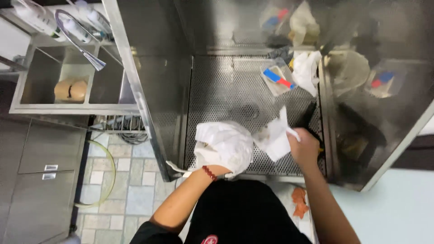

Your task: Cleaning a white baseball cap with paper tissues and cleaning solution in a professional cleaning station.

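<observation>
Nearest the camera, on the front edge of the perforated steel tray (226, 90), the left hand (217, 156) lies buried under a bunched white cloth (226, 143); its fingers are hidden, so I cannot tell whether they are closed on the fabric, though the palm clearly presses into it. A red bead bracelet (209, 172) circles that wrist just below the tray's front lip. To the right of the bundle, the right hand (304, 147) is closed in a fist around a crumpled white tissue (275, 135), which sticks up and leftward from the grip, its loose end nearly meeting the cloth. The two hands sit close together but apart. Further back on the tray, toward its right rear corner, stands a clear plastic tub (276, 77) holding a blue and red strip-shaped item; just right of the tub lies another wad of white paper (306, 70). Well left of the tray, past the steel side wall, is a sink basin (40, 77) with a tan rounded object (70, 90) resting in it and a curved faucet (81, 43) over it.
</observation>
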